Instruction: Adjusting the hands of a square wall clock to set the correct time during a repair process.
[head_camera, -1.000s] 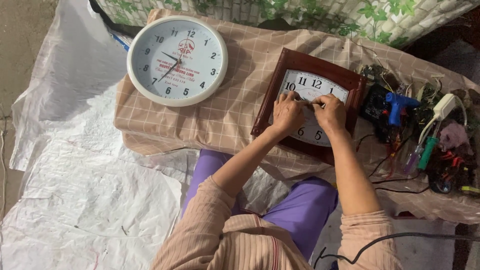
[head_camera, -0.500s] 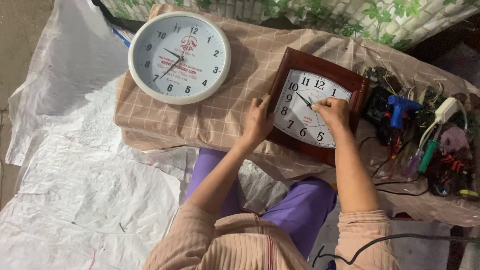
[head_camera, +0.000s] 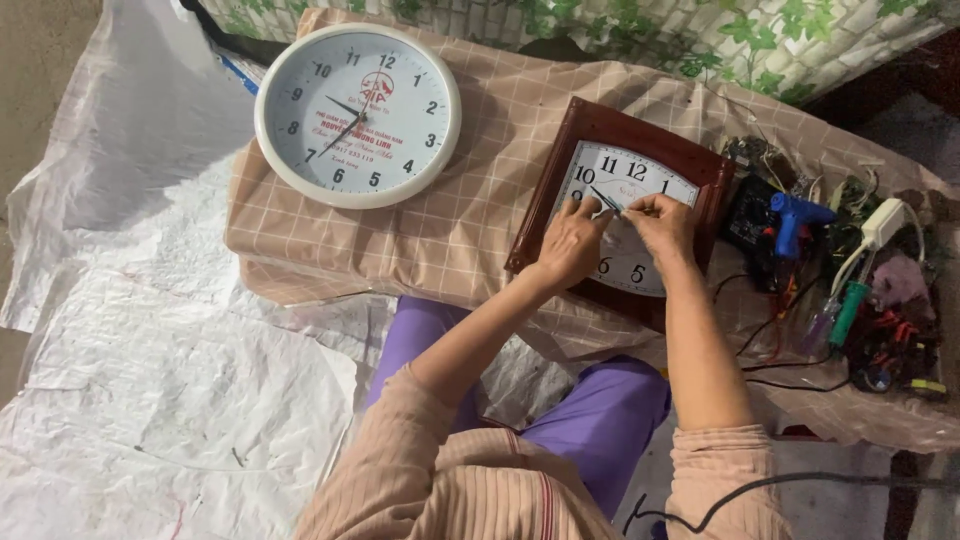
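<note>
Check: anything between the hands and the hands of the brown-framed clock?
Nothing visible. Both the left hand and right hand rest directly on the open face of the brown-framed clock, fingertips meeting at its dark clock hands; no cover shows over the dial.

Round white wall clock (head_camera: 358, 115), checked beige cloth (head_camera: 480, 160), blue glue gun (head_camera: 795, 220), tangled wires and tools (head_camera: 880, 320), white plastic sheet (head_camera: 150, 380)

I am looking down at a low table (head_camera: 470, 230) wearing a beige checked cloth. Lying flat on it are a round white wall clock (head_camera: 357, 115) at ten o'clock, a brown-framed clock (head_camera: 560, 170) near centre, and a heap of tools and wires (head_camera: 850, 290) with a blue glue gun (head_camera: 795, 218) at three o'clock.
</note>
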